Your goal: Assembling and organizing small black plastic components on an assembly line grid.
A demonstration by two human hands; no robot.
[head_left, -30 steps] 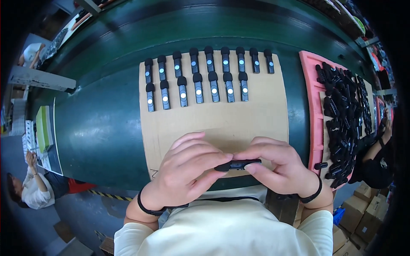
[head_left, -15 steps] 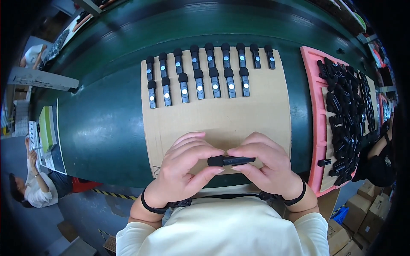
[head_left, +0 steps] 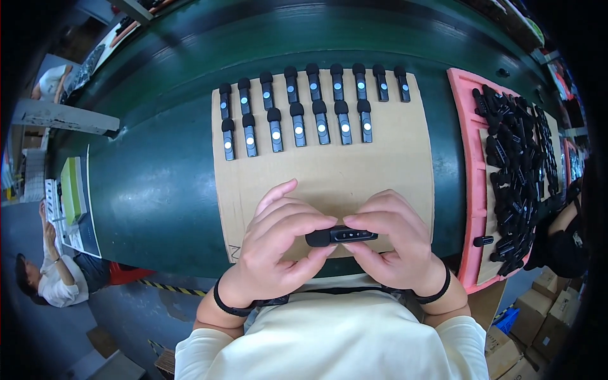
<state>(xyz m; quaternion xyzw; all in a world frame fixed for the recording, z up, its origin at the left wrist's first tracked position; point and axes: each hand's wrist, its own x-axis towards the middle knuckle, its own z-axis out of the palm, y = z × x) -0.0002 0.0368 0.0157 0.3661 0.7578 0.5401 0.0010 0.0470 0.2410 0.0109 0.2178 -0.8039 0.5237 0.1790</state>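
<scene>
Between both hands, over the near edge of a cardboard sheet (head_left: 329,168), lies a small black clip-on microphone (head_left: 352,234) with a foam windscreen on its left end. My left hand (head_left: 282,237) pinches it at the foam end with thumb and forefinger. My right hand (head_left: 396,234) grips the body the same way. A side with small marks or ports faces up. Farther off on the cardboard, two rows of similar microphones (head_left: 322,126) lie foam end away from me, each with a pale round spot on its body.
A pink foam tray (head_left: 472,190) at the right carries a heap of black microphones (head_left: 513,171). The green tabletop (head_left: 152,183) stretches to the left, with a green-and-white box (head_left: 73,190) beyond its edge. Other people sit at far left and far right. Cardboard boxes (head_left: 532,310) stand at lower right.
The microphone has been rolled between my fingers, so its marked side now shows. My left fingers have lifted and spread slightly. The rows on the cardboard are unchanged.
</scene>
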